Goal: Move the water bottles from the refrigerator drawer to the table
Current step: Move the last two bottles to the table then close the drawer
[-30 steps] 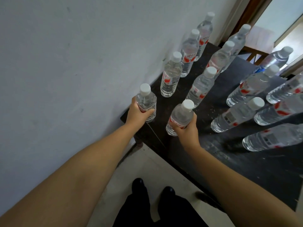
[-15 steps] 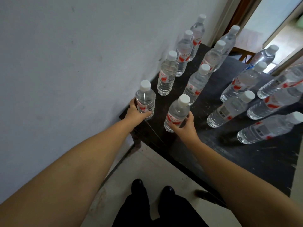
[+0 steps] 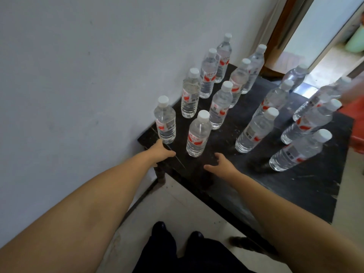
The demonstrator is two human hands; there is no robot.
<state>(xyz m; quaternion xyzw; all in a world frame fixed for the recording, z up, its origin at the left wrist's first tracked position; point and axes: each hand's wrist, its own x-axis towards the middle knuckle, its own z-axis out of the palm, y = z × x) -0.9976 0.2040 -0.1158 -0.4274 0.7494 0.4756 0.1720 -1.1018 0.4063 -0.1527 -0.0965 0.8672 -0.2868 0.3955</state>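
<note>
Several clear water bottles with white caps and red labels stand upright on a dark table (image 3: 295,184). The two nearest stand at the table's near left corner: one by the wall (image 3: 165,123) and one just right of it (image 3: 198,134). My left hand (image 3: 160,151) is just below the wall-side bottle, fingers relaxed, holding nothing. My right hand (image 3: 221,164) hovers over the table below the second bottle, fingers spread and empty. The refrigerator drawer is out of view.
A white wall (image 3: 78,75) runs along the table's left side. A doorway (image 3: 315,36) opens at the far right, with a red object (image 3: 357,123) beyond the table's right edge. Pale floor tiles (image 3: 177,209) and my dark shoes lie below.
Both hands have let go of the two nearest bottles and drawn back toward me. The bottles stay standing on the table's corner.
</note>
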